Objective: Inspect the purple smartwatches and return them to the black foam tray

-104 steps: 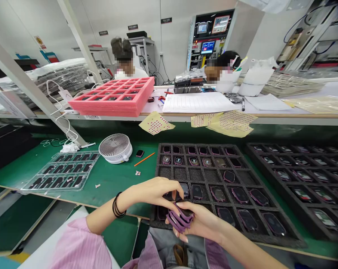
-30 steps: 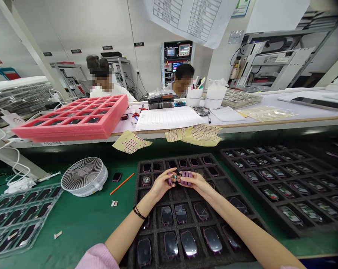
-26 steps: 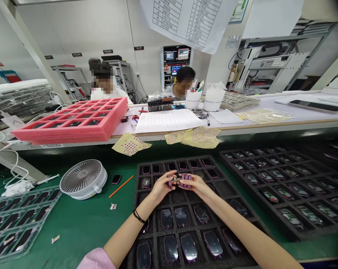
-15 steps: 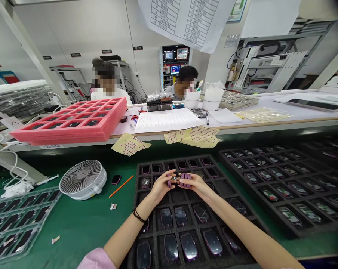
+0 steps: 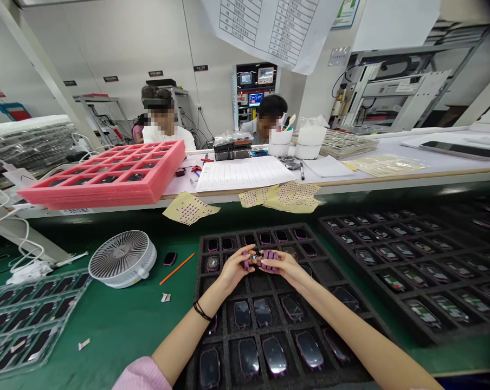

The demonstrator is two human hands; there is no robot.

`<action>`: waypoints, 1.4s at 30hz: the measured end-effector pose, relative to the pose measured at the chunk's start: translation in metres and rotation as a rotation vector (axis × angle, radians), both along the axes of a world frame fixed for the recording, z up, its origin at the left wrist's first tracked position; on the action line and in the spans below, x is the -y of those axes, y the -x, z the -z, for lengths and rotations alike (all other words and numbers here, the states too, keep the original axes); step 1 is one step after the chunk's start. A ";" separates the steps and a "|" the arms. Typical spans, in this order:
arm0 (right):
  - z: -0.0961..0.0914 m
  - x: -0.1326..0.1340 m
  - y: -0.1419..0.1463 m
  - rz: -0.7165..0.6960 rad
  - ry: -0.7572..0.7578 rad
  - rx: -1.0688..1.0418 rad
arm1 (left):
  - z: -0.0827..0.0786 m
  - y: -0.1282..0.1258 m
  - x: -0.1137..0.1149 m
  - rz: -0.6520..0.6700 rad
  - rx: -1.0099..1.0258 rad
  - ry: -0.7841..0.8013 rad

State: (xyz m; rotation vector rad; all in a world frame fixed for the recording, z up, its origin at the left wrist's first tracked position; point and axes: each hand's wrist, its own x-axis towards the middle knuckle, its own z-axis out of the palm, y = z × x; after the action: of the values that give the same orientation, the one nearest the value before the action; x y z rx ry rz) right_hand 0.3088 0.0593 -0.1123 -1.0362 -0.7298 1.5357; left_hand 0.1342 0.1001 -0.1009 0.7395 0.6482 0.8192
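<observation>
Pink sleeve (image 5: 141, 374) and black wrist bands (image 5: 201, 310) mark the person's left arm, which reaches forward over a black foam tray (image 5: 200, 287). Rows of purple-rimmed devices (image 5: 274, 355) sit in its pockets, long axes pointing away from the person. The left hand (image 5: 232, 269) and right hand (image 5: 283, 265) are together above the tray's upper rows, their fingers almost touching. The left fingers pinch a single purple band (image 5: 245, 261), upright and pointing away from the person. The right fingers clamp a cluster of purple bands (image 5: 269, 260), side by side and also upright, the row running crosswise. A small round metal part (image 5: 253, 255) lies between them; its exact hold is too small to tell.

Left of the tray are a white fan (image 5: 122, 258), an orange stick (image 5: 177, 268), and a clear blister tray (image 5: 25, 319). A second foam tray (image 5: 411, 271) lies right. Farther on, a pink foam tray (image 5: 107, 184) and a paper form (image 5: 243, 174) rest on a white bench, with two co-workers (image 5: 163, 122) (image 5: 269, 122) beyond.
</observation>
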 end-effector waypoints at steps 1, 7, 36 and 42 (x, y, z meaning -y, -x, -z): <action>0.000 0.000 0.000 0.000 0.000 0.001 | 0.000 0.000 0.000 -0.001 0.001 0.001; 0.005 -0.004 -0.003 -0.035 0.018 -0.008 | 0.001 0.001 -0.001 0.002 0.006 -0.003; 0.006 -0.002 0.000 -0.032 0.017 -0.001 | 0.008 0.002 -0.001 -0.001 0.036 0.006; 0.004 -0.002 0.001 -0.010 0.032 -0.003 | 0.009 0.002 -0.001 0.006 0.034 0.001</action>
State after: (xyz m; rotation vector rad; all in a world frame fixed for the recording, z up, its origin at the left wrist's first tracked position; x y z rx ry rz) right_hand 0.3077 0.0615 -0.1168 -1.0551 -0.7117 1.5614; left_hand 0.1324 0.1011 -0.1095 0.7247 0.6161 0.8241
